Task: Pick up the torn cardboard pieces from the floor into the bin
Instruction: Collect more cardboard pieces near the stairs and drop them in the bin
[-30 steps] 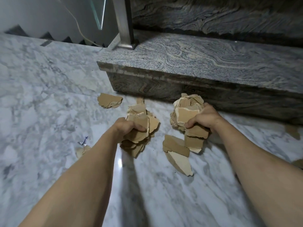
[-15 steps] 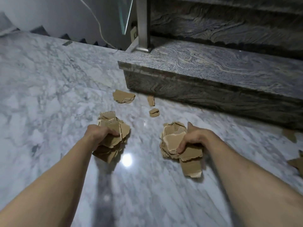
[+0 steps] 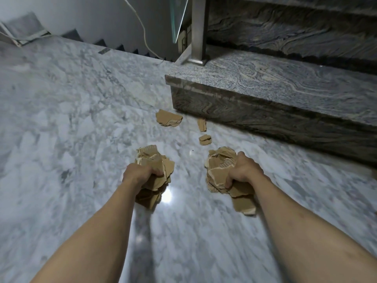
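Observation:
My left hand (image 3: 138, 174) grips a bunch of torn brown cardboard pieces (image 3: 153, 166), held above the marble floor. My right hand (image 3: 243, 170) grips a second bunch of cardboard pieces (image 3: 219, 170), with one long piece (image 3: 243, 204) hanging below it. Three loose pieces lie on the floor ahead: a larger one (image 3: 169, 118), a narrow one (image 3: 202, 125) by the step, and a small one (image 3: 205, 139). No bin is in view.
A dark granite step (image 3: 275, 92) rises at the right, with a metal post (image 3: 199, 31) and a glass panel (image 3: 180, 15) on its corner. A white cable (image 3: 142, 29) hangs down the wall. Stairs descend at the far left. White marble floor (image 3: 71, 119) spreads left.
Both hands have lifted with their bunches of cardboard and drawn back from the step. The view has shifted right and up, so the loose pieces now lie farther ahead.

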The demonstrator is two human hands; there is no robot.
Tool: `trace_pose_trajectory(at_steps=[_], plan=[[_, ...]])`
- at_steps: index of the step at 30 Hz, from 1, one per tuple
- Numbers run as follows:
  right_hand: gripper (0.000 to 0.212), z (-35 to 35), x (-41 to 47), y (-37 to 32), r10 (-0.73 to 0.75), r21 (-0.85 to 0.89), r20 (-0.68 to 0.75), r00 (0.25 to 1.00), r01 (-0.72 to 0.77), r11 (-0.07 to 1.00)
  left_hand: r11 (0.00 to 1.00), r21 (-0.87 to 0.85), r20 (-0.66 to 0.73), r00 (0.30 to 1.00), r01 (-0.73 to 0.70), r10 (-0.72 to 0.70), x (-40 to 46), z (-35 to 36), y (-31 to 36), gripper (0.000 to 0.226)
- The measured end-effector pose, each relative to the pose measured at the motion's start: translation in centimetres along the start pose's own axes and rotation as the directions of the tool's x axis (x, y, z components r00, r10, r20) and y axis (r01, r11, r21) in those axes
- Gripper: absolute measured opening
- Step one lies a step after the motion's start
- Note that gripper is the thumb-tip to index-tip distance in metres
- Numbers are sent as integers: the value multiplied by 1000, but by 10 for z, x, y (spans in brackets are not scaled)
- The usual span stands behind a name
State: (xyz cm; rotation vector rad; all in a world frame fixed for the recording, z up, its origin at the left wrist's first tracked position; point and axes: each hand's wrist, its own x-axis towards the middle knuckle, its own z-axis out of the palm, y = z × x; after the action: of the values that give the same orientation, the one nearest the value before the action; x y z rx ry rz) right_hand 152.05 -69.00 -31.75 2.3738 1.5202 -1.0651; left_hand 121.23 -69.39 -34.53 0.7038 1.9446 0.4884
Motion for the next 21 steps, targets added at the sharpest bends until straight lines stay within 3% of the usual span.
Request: trace_pose_trajectory(at_steps=[4,7,10,17,21], plan=[[109,-7,11,-23,-117,215,10,993,112,970,998,-24,62,996,-56,57,-5,13,7,63],[109,-15,26,-50,-204,404,-9,979,190,895,989,-16,-4,989,-150,150,1,25,5,67],[127,-23,50,-76,-244,437,-30,969,232,869,964,10,-81,961,-265,265,9,31,8,77],[154,-37,109,-125,-199,47,189,962,194,980,968,-40,-27,969,-246,246,72,21,18,96],[139,-44,124,-149,-144,-205,189,971,182,962,957,-96,-8,961,-275,275,84,21,26,85]])
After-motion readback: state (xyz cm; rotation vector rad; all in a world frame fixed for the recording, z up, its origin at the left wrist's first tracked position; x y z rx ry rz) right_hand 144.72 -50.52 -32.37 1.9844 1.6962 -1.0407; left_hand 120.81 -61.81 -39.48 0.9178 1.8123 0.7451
